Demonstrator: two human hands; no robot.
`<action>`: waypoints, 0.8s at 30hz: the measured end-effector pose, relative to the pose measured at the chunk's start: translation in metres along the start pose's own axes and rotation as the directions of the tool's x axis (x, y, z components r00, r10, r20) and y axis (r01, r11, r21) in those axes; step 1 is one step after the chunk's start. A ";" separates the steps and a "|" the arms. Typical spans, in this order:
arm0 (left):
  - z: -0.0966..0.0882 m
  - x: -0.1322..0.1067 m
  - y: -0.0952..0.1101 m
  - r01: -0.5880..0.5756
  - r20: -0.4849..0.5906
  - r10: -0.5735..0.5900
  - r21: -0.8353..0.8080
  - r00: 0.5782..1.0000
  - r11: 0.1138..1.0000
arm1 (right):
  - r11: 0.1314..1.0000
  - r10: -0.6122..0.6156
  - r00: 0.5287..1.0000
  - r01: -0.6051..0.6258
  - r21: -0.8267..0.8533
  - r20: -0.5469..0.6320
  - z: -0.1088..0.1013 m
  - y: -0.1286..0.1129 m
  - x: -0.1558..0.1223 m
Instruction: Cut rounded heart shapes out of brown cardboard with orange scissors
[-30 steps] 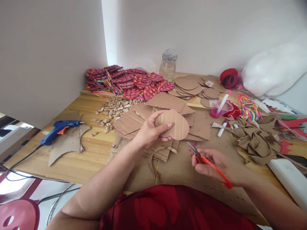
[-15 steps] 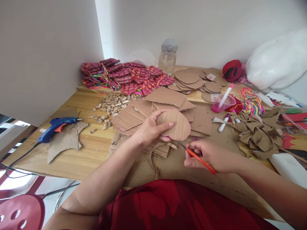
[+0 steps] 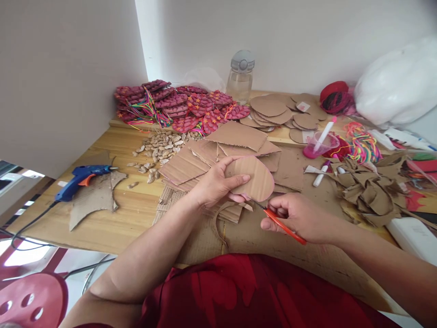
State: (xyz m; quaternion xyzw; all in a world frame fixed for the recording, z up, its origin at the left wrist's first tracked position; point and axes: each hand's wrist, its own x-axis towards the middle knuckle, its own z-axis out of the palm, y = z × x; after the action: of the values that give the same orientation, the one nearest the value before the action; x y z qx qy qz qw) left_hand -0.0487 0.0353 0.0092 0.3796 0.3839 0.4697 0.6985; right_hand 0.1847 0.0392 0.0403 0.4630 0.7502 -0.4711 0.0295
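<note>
My left hand point(image 3: 215, 184) grips a heart-shaped cardboard cut-out point(image 3: 256, 177) a little above the table, fingers wrapped over its left side. My right hand point(image 3: 298, 216) is closed on red-handled scissors point(image 3: 278, 221), and their blades reach the lower edge of the cut-out. A thin curved cardboard offcut point(image 3: 220, 221) lies just below the hands on a flat cardboard sheet.
A blue glue gun point(image 3: 83, 177) rests on a cardboard scrap at the left. Cardboard sheets point(image 3: 239, 136), seeds point(image 3: 160, 148), pink ornaments point(image 3: 184, 109), a water bottle point(image 3: 241, 77), cardboard discs point(image 3: 273, 109), a pink cup point(image 3: 317, 146), coloured cords point(image 3: 362, 146) and crumpled scraps point(image 3: 368, 193) surround the hands.
My right hand has moved left and up with the scissors, bringing the blades from below the cut-out up against its lower edge. My left hand has kept the cut-out nearly still.
</note>
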 end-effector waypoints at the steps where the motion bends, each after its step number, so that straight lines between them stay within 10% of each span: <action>1: 0.000 0.000 0.000 0.000 0.002 0.000 -0.003 1.000 1.000 | 1.000 -0.007 1.000 0.007 0.001 -0.002 0.000 0.000 0.000; 24: 0.001 0.000 0.004 0.054 -0.021 -0.054 -0.031 0.998 0.998 | 0.996 0.006 0.999 -0.010 0.087 0.047 -0.001 -0.003 0.000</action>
State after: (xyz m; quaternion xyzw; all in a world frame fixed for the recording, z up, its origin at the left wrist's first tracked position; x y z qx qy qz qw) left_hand -0.0490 0.0358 0.0136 0.3535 0.3945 0.4605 0.7123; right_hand 0.1826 0.0394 0.0432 0.4558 0.7260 -0.5141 0.0288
